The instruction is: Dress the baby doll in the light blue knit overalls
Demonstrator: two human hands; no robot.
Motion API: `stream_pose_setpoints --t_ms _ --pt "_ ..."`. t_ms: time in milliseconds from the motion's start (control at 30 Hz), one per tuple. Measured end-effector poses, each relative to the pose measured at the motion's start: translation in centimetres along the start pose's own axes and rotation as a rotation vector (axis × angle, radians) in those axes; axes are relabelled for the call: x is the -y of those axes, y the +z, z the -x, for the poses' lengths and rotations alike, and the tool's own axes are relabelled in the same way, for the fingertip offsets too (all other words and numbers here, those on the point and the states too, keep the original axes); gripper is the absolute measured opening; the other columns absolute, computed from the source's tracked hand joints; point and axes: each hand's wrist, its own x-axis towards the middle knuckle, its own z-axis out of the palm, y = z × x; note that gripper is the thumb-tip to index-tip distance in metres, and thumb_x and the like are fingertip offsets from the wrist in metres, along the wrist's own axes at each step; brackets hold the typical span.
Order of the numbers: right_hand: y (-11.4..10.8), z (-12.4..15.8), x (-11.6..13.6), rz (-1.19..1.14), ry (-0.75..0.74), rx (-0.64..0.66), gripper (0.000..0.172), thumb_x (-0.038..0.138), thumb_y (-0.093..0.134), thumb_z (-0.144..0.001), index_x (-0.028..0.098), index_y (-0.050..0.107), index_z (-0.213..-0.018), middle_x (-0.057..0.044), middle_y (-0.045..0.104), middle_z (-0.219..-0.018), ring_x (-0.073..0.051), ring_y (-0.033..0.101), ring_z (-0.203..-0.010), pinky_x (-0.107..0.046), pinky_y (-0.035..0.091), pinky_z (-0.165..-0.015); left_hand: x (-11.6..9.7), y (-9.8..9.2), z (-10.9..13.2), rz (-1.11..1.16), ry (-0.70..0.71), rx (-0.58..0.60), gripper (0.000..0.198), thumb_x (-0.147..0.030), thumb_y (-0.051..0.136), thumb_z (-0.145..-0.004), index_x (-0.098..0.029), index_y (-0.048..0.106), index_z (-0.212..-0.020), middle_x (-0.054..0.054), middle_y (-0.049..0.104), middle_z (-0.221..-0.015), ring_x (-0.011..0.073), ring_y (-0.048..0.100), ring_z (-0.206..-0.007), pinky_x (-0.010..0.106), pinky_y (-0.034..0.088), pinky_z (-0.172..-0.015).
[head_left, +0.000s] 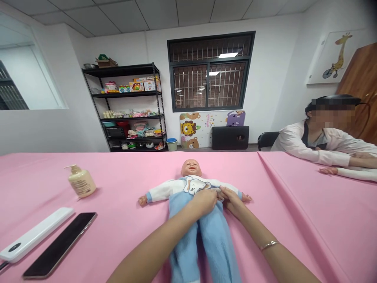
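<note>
The doll (pixel 179 200) lies face up on the pink table (pixel 123 169), straight ahead, its long axis running from head at 12 o'clock to legs at 6. On its blue-and-white outfit (pixel 218 236), the left hand (pixel 205 201), nearer the midline, and the right hand (pixel 231 198), toward 3 o'clock, meet, fingertips pinched on cloth; which fold is unclear. The animal patch (pixel 193 185) sits toward 10 o'clock from that grip.

On the bench (pixel 118 173), we can pass between pump bottle (pixel 81 184) and doll (pixel 213 230); the phone (pixel 60 245) obstructs us at the near-left corner.
</note>
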Motion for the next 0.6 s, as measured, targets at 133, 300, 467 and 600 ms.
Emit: stream_pose_setpoints --t_ms 133,300,467,600 --pt "-0.9 -0.2 -0.2 0.387 -0.165 -0.266 0.043 0.059 0.048 -0.075 0.016 0.046 -0.068 -0.006 0.05 -0.065 -0.019 0.048 -0.066 -0.033 0.039 -0.067 0.7 1.5 -0.4 -0.072 -0.118 -0.101 0.036 -0.002 0.034 -0.077 -0.004 0.051 -0.11 0.02 0.054 -0.11 0.0281 0.047 -0.11 0.039 0.04 -0.094" --pt "-3.4 0.6 -0.4 1.222 -0.315 -0.43 0.047 0.042 0.051 -0.075 0.017 0.048 -0.114 -0.01 0.049 -0.114 -0.029 0.039 -0.109 -0.042 0.028 -0.092 1.8 2.1 -0.3 -0.101 -0.256 -0.331 0.038 -0.001 0.035 -0.075 0.001 0.046 -0.111 0.023 0.05 -0.109 0.0305 0.047 -0.107 0.044 0.04 -0.093" --pt "-5.2 0.7 -0.2 1.483 0.029 -0.376 0.067 0.036 0.06 -0.07 0.008 0.037 -0.127 -0.014 0.052 -0.104 -0.031 0.045 -0.1 -0.043 0.029 -0.091 2.0 2.3 1.1 -0.06 -0.017 -0.493 0.042 0.0 0.032 -0.079 -0.004 0.038 -0.12 0.014 0.051 -0.111 0.0217 0.045 -0.112 0.033 0.043 -0.095" --pt "-4.0 0.8 2.6 1.644 -0.179 -0.486 0.036 0.021 0.062 -0.068 0.011 0.057 -0.102 -0.013 0.052 -0.098 -0.031 0.043 -0.102 -0.049 0.021 -0.098 1.7 2.1 1.7 -0.061 0.07 -0.626 0.038 -0.006 0.031 -0.087 -0.008 0.035 -0.124 0.012 0.054 -0.109 0.0189 0.045 -0.114 0.032 0.041 -0.098"
